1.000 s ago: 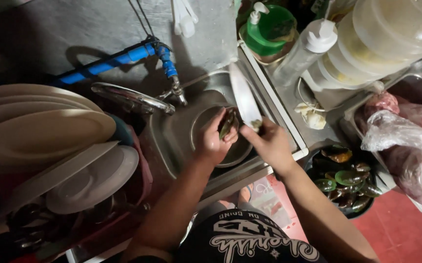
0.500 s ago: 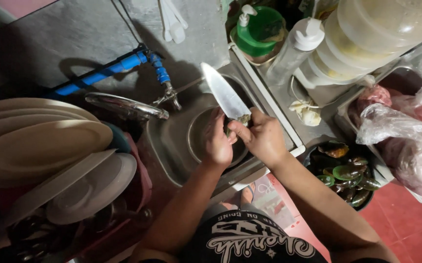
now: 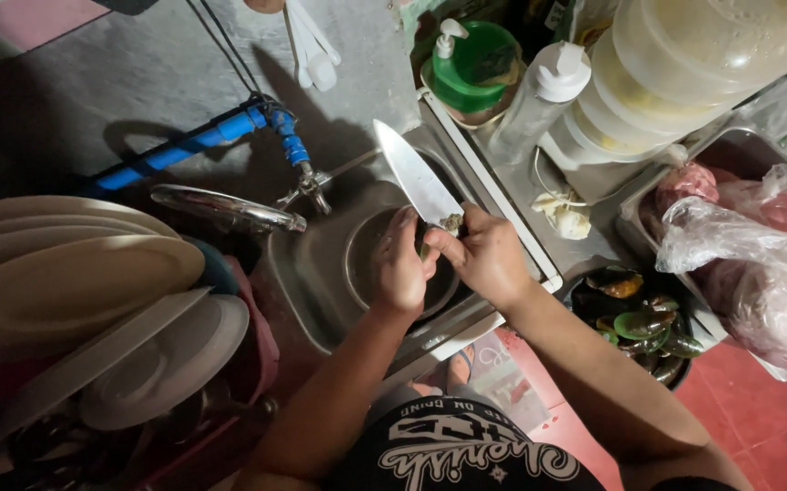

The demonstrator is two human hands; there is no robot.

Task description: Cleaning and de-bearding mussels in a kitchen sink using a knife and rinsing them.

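Note:
Over a small steel sink (image 3: 321,273), my right hand (image 3: 489,259) grips a large kitchen knife (image 3: 416,177) by the handle, blade pointing up and away to the left. My left hand (image 3: 403,268) pinches a small dark mussel (image 3: 451,222) against the base of the blade. The two hands touch above a round metal bowl (image 3: 362,264) that sits in the sink. Most of the mussel is hidden by my fingers.
A black bowl of green mussels (image 3: 643,323) sits right of the sink. A tray with plastic-bagged meat (image 3: 748,236), a green soap dispenser (image 3: 471,64), a white bottle (image 3: 539,95) and a large jug (image 3: 693,64) stand behind. Stacked pale plates (image 3: 66,291) fill the left. A tap on a blue pipe (image 3: 203,141) is behind.
The knife was lying beside the sink's right edge; my right hand has raised it so the blade points up-left, and my hands have come together on the mussel.

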